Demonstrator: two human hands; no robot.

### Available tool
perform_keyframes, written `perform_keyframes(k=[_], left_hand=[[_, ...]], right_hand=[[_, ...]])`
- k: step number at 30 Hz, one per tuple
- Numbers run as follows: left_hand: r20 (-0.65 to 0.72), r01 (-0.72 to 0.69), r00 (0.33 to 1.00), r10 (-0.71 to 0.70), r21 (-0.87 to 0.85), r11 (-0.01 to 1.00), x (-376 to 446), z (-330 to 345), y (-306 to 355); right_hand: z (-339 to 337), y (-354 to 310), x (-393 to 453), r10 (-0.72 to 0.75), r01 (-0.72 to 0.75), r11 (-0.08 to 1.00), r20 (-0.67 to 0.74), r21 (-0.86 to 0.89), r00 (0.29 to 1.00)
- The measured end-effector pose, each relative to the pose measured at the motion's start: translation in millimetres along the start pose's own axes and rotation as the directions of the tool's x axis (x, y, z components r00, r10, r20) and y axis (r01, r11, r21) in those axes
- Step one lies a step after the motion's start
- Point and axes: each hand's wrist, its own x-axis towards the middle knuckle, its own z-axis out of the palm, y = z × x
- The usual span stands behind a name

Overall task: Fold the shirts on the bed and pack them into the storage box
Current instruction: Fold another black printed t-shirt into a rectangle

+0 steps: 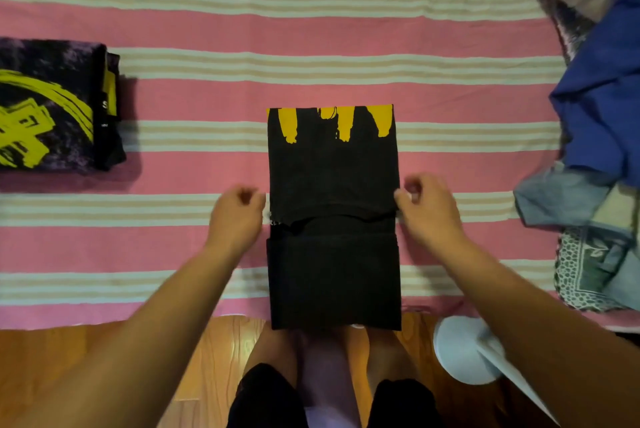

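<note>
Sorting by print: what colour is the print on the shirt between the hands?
Yellow-orange on the black shirt, seen in the head view.

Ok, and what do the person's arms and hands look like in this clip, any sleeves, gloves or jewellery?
Both forearms are bare up to the frame edge, with no sleeves in view. The left hand and right hand wear no gloves, and no rings, watch or bracelets show on the wrists. The fingers are bare too. No markings are visible; the image is too soft to judge fine detail.
</note>
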Motion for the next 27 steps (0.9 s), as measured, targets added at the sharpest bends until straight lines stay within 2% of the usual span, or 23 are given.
perform_keyframes(k=[2,5,7,11,12,14,15,16,17,18,19,20,21,22,24,27], left_hand=[[0.010,-0.059,0.998,0.060,-0.115,0.992,43.8,-1.4,35.2],[0.094,-0.025,0.994,0.054,-0.287,0.958,84.7,-2.2,73.6],[0.103,0.014,0.995,0.019,-0.312,0.950,98.5,-5.0,89.1],[0.037,0.002,0.999,0.009,-0.308,0.952,108.9,-6.6,93.6],[0.018,-0.015,1.000,0.020,-0.265,0.964,107.0,-6.2,92.0],[-0.104,-0.104,0.990,0.100,-0.034,0.994,93.1,-4.9,82.3],[-0.193,-0.180,0.961,0.200,0.114,0.977,78.9,-4.9,75.2],[-0.234,-0.290,0.908,0.347,0.244,0.925,61.2,-4.2,66.0],[-0.190,-0.440,0.833,0.519,0.342,0.830,41.8,-2.7,54.5],[-0.047,-0.588,0.752,0.658,0.405,0.701,22.9,-0.5,40.2],[0.140,-0.692,0.679,0.721,0.452,0.564,7.8,2.7,24.8],[0.304,-0.748,0.627,0.718,0.493,0.444,-3.8,7.5,8.9],[0.421,-0.755,0.622,0.660,0.546,0.364,-11.1,13.6,-7.0],[0.474,-0.731,0.654,0.590,0.597,0.330,-18.3,19.4,-19.2],[0.461,-0.654,0.739,0.491,0.666,0.359,-26.0,29.2,-33.6],[0.400,-0.604,0.777,0.487,0.691,0.396,-27.6,35.7,-34.9]], right_hand=[[-6.1,-30.0,50.2,-0.056,0.060,0.994,-0.050,0.087,0.997],[-10.8,-63.3,101.7,-0.008,0.007,0.979,0.003,0.204,1.000],[-11.8,-75.8,116.7,0.020,-0.024,0.971,0.019,0.237,1.000],[-14.9,-72.1,126.0,0.046,-0.034,0.947,-0.028,0.319,0.999],[-14.7,-70.3,123.8,0.043,-0.031,0.944,-0.028,0.328,0.999],[-13.4,-63.5,106.3,-0.006,0.026,0.979,-0.102,0.203,0.995],[-11.5,-57.8,90.8,-0.096,0.109,0.991,-0.162,0.075,0.982],[-8.0,-50.4,70.4,-0.253,0.244,0.967,-0.191,-0.070,0.948],[-1.9,-40.5,48.3,-0.440,0.408,0.890,-0.146,-0.202,0.886],[4.7,-29.5,23.4,-0.595,0.559,0.773,-0.036,-0.301,0.803],[13.3,-14.7,3.0,-0.672,0.652,0.660,0.094,-0.374,0.734],[21.8,1.0,-15.5,-0.689,0.692,0.577,0.197,-0.433,0.698],[29.3,16.2,-28.8,-0.648,0.685,0.550,0.273,-0.478,0.711],[34.4,28.3,-38.6,-0.577,0.646,0.567,0.313,-0.512,0.754],[38.3,42.9,-47.1,-0.472,0.572,0.631,0.325,-0.525,0.819],[33.3,39.6,-43.6,-0.421,0.503,0.748,0.276,-0.432,0.864]])
